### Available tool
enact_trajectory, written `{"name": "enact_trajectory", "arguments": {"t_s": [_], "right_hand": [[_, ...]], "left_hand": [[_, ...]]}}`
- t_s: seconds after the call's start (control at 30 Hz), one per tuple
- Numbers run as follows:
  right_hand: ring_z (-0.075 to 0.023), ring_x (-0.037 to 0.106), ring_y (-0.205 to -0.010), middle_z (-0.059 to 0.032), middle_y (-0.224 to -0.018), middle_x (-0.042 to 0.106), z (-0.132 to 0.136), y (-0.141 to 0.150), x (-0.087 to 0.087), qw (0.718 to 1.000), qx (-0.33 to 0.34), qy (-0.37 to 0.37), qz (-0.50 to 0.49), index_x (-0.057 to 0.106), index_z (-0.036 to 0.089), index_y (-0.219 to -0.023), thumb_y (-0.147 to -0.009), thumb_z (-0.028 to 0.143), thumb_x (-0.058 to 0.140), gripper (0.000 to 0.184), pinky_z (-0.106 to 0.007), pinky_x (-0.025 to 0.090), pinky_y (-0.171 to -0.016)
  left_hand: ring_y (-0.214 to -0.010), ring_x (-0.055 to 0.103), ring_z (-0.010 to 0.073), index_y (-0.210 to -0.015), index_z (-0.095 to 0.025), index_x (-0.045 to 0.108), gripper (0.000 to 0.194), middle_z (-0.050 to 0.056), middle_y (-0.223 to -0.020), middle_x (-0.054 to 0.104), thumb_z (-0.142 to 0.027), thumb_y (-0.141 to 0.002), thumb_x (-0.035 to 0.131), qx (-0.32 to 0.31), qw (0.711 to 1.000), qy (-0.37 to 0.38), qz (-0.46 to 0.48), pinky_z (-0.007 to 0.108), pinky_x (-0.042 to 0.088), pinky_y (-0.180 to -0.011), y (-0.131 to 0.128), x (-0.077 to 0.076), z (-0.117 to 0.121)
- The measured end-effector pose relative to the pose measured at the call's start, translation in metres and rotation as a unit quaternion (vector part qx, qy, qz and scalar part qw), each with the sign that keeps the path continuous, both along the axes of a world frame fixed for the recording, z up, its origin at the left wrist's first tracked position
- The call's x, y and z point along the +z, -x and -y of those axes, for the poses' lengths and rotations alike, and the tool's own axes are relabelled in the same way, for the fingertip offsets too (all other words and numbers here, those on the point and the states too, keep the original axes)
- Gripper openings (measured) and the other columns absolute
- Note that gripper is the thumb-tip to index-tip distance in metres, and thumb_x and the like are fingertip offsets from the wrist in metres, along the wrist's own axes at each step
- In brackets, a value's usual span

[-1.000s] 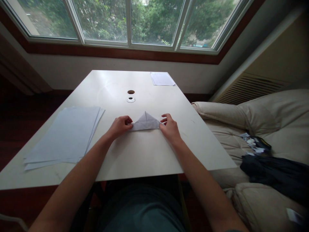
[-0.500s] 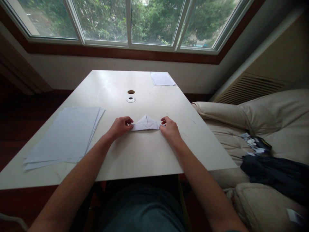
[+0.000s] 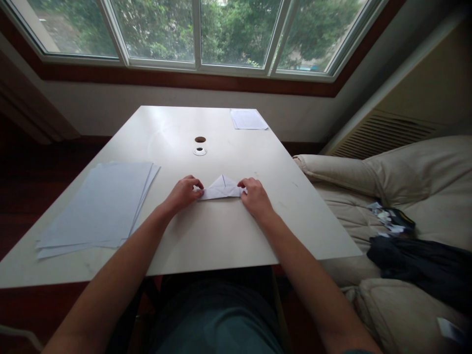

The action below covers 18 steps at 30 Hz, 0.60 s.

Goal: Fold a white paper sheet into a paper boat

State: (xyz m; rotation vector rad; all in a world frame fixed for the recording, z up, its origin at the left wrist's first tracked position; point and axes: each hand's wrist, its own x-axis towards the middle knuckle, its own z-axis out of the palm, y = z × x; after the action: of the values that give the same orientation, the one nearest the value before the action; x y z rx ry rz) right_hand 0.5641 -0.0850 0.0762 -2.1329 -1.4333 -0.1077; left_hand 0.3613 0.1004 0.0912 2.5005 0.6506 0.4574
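Observation:
A white folded paper [image 3: 222, 189] lies near the middle of the white table, with a peaked triangle at its centre and a flat strip reaching out to each side. At its left end, my left hand [image 3: 185, 191] is closed, thumb and fingers pinching the strip. My right hand [image 3: 255, 195] pinches the right end in the same way, its fingers curled over the paper. Both ends of the strip are partly hidden by my fingers.
A stack of white paper sheets [image 3: 101, 204] lies on the left of the table [image 3: 217, 246]. A smaller paper pile [image 3: 249, 119] sits at the far right corner. Two round fittings [image 3: 199, 146] are set beyond the folded paper. A beige sofa [image 3: 339, 169] stands on the right.
My right hand has shifted slightly left, inward along the folded paper. My left hand and the paper have hardly moved.

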Motion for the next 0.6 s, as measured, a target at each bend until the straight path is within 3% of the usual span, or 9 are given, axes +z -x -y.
{"name": "enact_trajectory", "arguments": {"t_s": [0.13, 0.4, 0.6], "right_hand": [[-0.0205, 0.057, -0.091, -0.0065, -0.092, 0.065, -0.002, 0.006, 0.000, 0.998, 0.055, 0.005, -0.028, 0.065, 0.019, -0.093, -0.077, 0.001, 0.048, 0.029, -0.032, 0.045, -0.087], [-0.0193, 0.059, -0.091, -0.0079, -0.097, 0.063, -0.003, 0.005, 0.003, 0.996, 0.039, -0.050, -0.066, 0.065, 0.016, -0.098, -0.078, 0.001, 0.045, 0.032, -0.032, 0.047, -0.089], [-0.0169, 0.061, -0.084, -0.0078, -0.101, 0.061, -0.003, 0.002, 0.001, 0.993, 0.019, -0.066, -0.092, 0.065, 0.016, -0.102, -0.075, -0.004, 0.041, 0.041, -0.030, 0.050, -0.083]], "left_hand": [[-0.077, 0.061, 0.0189, -0.085, -0.020, 0.071, 0.016, 0.005, -0.087, 0.066, -0.030, -0.078, 0.061, -0.010, 1.000, 0.001, -0.009, 0.029, 0.047, -0.070, 0.000, 0.000, 0.001], [-0.078, 0.062, 0.0197, -0.086, -0.019, 0.074, 0.025, 0.007, -0.089, 0.066, -0.038, -0.083, 0.059, -0.023, 1.000, -0.018, -0.009, 0.030, 0.048, -0.073, 0.001, 0.004, 0.008], [-0.087, 0.063, 0.0235, -0.094, -0.019, 0.076, 0.029, 0.009, -0.093, 0.066, -0.042, -0.079, 0.066, -0.023, 0.999, -0.036, -0.026, 0.032, 0.049, -0.078, 0.000, -0.002, 0.010]]}}
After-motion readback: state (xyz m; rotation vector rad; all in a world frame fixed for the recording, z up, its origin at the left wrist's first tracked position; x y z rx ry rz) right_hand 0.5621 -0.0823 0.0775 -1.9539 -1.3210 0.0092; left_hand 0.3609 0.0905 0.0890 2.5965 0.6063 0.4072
